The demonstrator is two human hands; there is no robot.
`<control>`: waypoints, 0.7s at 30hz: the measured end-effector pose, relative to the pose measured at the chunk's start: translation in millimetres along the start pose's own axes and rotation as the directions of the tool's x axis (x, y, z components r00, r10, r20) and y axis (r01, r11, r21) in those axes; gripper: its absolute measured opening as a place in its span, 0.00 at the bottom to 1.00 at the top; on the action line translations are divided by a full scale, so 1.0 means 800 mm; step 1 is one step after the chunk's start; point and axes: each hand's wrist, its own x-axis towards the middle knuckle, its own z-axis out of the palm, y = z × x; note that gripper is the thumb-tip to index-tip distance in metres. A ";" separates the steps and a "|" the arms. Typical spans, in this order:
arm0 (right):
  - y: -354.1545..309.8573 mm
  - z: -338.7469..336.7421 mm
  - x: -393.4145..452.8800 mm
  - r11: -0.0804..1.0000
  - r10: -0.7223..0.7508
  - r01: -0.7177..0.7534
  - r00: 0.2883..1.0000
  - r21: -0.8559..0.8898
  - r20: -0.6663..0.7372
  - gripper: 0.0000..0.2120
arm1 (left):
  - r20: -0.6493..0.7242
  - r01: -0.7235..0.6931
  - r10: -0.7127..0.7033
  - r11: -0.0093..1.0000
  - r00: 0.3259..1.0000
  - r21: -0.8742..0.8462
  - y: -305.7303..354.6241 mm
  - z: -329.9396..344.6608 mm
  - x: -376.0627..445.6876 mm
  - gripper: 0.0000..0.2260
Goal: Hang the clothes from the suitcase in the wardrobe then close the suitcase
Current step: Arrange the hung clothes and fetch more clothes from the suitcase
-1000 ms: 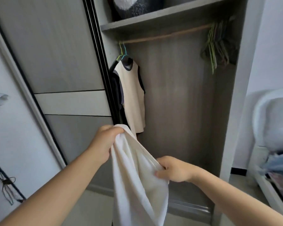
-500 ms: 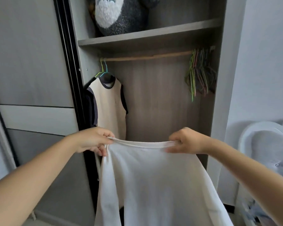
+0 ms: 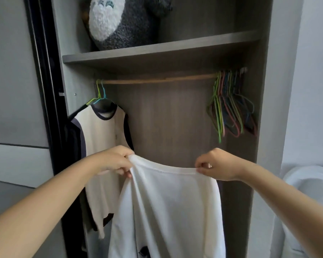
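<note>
Left hand (image 3: 114, 161) and right hand (image 3: 215, 164) each pinch the top edge of a white cotton garment (image 3: 168, 211), spread before the grey wardrobe (image 3: 175, 116), below its wooden rail (image 3: 157, 80).

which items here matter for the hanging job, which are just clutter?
Job: white shirt held by left hand and right hand; spare hangers; wooden rail; already hung cream shirt.
Clutter: plush toy on shelf; white object at right.
</note>
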 end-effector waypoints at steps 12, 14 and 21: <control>0.089 -0.061 0.197 0.726 0.569 -0.608 0.793 -0.322 -0.216 0.14 | -0.242 -0.195 0.240 0.961 0.940 0.196 0.021 -0.082 0.199 0.11; 0.108 -0.057 0.219 0.646 0.651 -0.705 0.709 -0.292 -0.271 0.15 | -0.271 -0.195 0.250 0.957 0.930 0.216 0.020 -0.096 0.221 0.11; 0.165 -0.021 0.267 0.540 0.744 -0.834 0.534 -0.108 -0.402 0.17 | -0.365 -0.182 0.257 0.957 0.895 0.226 -0.004 -0.111 0.277 0.15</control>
